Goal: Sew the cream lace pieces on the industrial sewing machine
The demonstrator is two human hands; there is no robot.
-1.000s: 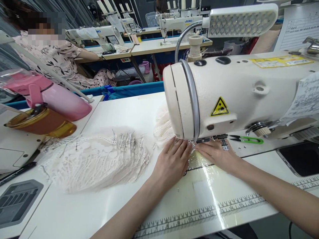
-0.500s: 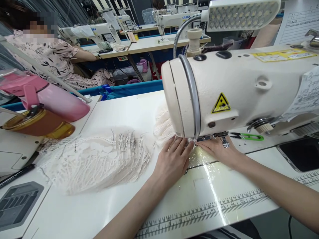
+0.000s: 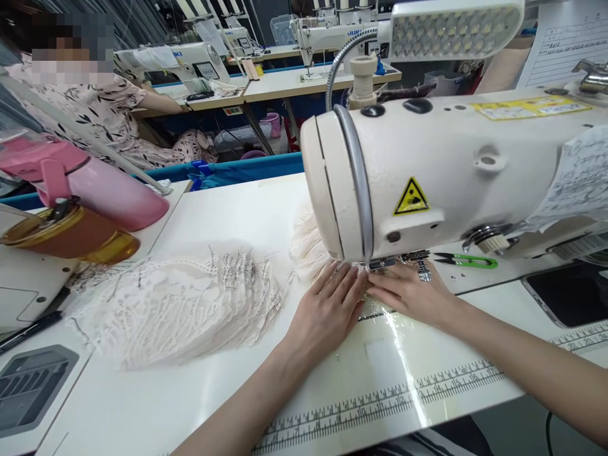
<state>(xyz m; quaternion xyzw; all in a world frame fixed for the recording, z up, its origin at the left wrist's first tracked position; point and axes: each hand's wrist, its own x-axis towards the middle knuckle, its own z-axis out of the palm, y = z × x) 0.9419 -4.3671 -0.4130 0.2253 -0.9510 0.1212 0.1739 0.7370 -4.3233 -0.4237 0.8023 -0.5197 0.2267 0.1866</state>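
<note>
My left hand (image 3: 330,304) lies flat, fingers stretched forward, on the edge of a gathered cream lace fabric (image 3: 306,244) beside the needle area of a white sewing machine (image 3: 427,164). To the right of the needle area, my right hand (image 3: 411,288) rests palm down under the machine head with its fingers extended and slightly apart. Its fingertips come close to my left thumb. The machine head partly hides the fabric and the presser foot. Another heap of cream lace (image 3: 175,310) with dark loose threads lies left of my hands.
Green thread snips (image 3: 468,260) and a phone (image 3: 565,291) lie on the right. A pink bottle (image 3: 109,187) and an amber cup (image 3: 71,234) stand left. A printed ruler (image 3: 361,411) runs along the table's front edge. Across the aisle, a person (image 3: 95,107) sits at another machine.
My right hand's fingers have spread a little and lie slightly lower beside the needle area. My left hand stays nearly in place. The whole view has shifted slightly.
</note>
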